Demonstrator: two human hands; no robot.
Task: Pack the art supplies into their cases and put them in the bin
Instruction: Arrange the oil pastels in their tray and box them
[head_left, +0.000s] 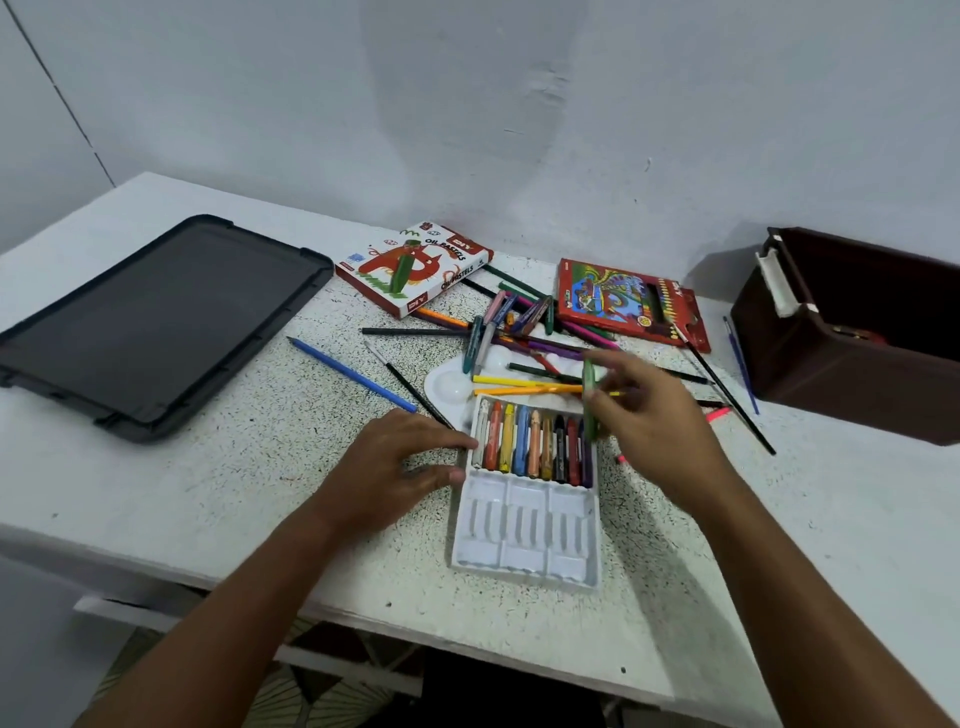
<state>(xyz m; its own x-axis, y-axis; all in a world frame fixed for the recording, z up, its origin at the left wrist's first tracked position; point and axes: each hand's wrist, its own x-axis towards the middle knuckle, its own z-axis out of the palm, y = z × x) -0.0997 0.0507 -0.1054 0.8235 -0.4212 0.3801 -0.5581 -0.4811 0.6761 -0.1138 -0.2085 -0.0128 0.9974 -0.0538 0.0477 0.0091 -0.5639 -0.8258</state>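
Right hand pinching green oil pastel stick at 12 o'clock of white plastic pastel tray, left hand flat, steadying tray's 9 o'clock edge w/ straight fingers; next: likely seat it in last slot.

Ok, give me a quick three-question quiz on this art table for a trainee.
1. True or false: the right hand holds a green pastel.
2. Which row of the white tray has no pastels: near or far?
3. The left hand touches: A) the tray's left edge B) the oil pastels box C) the dark lid

Key: 1 true; 2 near; 3 A
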